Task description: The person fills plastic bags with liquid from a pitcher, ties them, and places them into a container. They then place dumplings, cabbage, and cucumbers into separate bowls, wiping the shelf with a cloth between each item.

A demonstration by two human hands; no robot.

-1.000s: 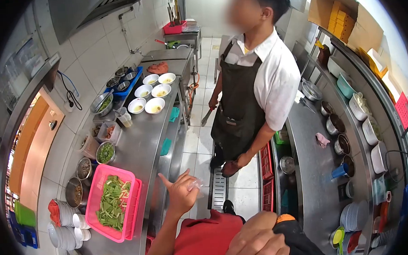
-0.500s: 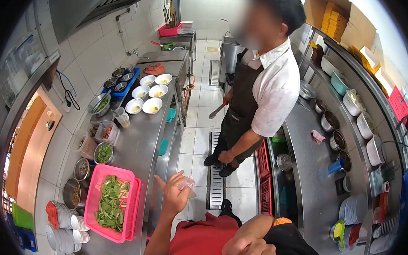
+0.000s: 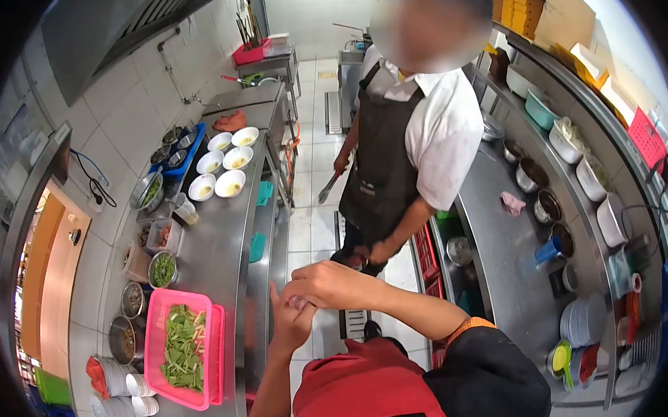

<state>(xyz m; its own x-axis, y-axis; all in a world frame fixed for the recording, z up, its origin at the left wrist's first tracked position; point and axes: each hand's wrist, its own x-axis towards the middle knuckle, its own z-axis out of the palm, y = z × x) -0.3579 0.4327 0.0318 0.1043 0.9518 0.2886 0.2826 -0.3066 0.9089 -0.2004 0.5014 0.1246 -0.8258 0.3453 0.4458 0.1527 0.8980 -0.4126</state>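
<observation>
At the lower left of the frame, stacks of white round dishes (image 3: 116, 412) stand beside a bright pink rectangular plastic basket (image 3: 209, 366) filled with cut green leafy vegetables (image 3: 183, 348). The basket rests on the long stainless-steel counter (image 3: 224, 267), and farther up it, left of centre, six white round bowls (image 3: 229, 185) sit grouped near the edge.

Right of the basket, your left forearm rises from the bottom edge, and your left hand (image 3: 291, 320) is raised near the lower centre, clear of the counter, with one digit stretched upward and the other fingers bent in. It holds a crumpled translucent plastic piece (image 3: 300, 302), mostly covered, at the spot where your two hands meet.

Your right hand (image 3: 330, 286) comes over from the right, wrist bent and fingers curled narrowly down onto the left one; its fingertips are hidden, so you cannot tell whether they pinch the plastic. The right forearm slants up and leftward from the black sleeve (image 3: 486, 374) with its orange cuff. Beyond your hands, a co-worker in a dark apron (image 3: 384, 160) faces you, holding a metal utensil (image 3: 328, 186).
</observation>
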